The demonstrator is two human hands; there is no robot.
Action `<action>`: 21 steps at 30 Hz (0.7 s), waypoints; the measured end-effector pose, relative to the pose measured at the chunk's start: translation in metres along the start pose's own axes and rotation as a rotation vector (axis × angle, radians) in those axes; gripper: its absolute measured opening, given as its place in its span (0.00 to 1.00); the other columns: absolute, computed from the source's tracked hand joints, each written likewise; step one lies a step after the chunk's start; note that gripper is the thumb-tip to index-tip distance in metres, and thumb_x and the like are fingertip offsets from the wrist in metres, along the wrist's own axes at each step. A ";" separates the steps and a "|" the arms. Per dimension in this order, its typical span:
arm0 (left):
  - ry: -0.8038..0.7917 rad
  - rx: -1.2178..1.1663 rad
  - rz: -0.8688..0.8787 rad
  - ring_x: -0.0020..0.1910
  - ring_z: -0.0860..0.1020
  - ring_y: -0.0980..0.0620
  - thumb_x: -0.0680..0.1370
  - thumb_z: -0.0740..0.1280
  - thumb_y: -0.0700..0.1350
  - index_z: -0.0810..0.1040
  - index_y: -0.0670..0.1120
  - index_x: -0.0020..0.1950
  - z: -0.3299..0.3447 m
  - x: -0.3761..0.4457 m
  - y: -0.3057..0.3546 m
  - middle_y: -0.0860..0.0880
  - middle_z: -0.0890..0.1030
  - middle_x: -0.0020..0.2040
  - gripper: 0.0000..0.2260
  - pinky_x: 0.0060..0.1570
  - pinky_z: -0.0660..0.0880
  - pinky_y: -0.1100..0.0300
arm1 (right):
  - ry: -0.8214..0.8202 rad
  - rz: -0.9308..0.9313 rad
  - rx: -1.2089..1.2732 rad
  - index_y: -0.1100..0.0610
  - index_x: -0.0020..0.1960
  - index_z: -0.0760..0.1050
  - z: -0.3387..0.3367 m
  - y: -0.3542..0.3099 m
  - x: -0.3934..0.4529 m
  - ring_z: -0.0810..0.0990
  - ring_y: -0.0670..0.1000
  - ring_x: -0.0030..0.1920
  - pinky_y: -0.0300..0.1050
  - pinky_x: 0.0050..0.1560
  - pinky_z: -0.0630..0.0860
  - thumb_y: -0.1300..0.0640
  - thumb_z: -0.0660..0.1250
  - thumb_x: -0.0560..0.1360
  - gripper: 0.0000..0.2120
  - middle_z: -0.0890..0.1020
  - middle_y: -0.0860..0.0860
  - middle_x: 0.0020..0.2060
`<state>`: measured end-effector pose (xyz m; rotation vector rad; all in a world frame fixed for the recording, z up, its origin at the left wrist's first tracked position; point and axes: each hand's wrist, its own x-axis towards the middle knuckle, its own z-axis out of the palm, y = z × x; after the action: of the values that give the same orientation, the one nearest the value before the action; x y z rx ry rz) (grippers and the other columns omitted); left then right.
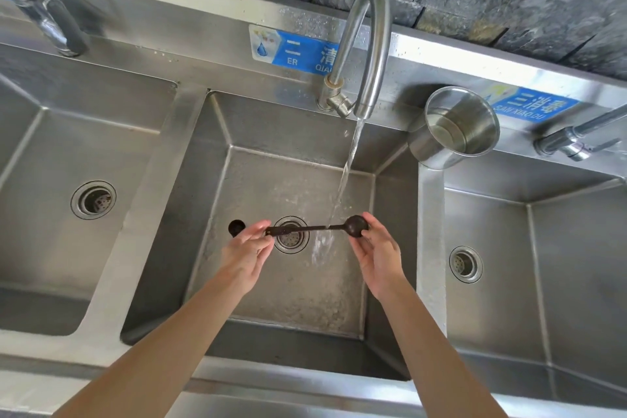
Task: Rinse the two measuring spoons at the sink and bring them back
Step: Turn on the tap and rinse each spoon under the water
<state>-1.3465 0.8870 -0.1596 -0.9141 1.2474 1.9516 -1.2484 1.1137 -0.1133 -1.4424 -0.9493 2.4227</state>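
Note:
Over the middle sink basin (217, 180) I hold a dark measuring spoon (312, 228) level between both hands. My right hand (376, 251) pinches its round bowl, and my left hand (247, 248) grips the end of its handle. Water from the curved tap (371, 44) runs down onto the handle near the bowl. A second dark measuring spoon (236, 227) sticks out to the left of my left hand, which also holds it; only its round bowl shows.
A drain strainer (291, 239) sits below the spoon. A steel cup (454, 125) with water stands on the rim between the middle and right basins. More basins lie left (51, 163) and right (543, 248), each with its own tap.

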 end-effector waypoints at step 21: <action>-0.059 0.231 0.013 0.61 0.81 0.45 0.77 0.65 0.25 0.79 0.36 0.64 0.079 -0.017 -0.045 0.40 0.82 0.61 0.17 0.63 0.76 0.55 | -0.008 -0.122 0.054 0.61 0.61 0.81 -0.062 -0.070 -0.003 0.88 0.56 0.53 0.45 0.51 0.85 0.71 0.63 0.78 0.15 0.87 0.57 0.51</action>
<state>-1.3175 0.9735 -0.1436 -0.7289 1.4119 1.7857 -1.2067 1.1943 -0.0902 -1.3180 -0.9370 2.3500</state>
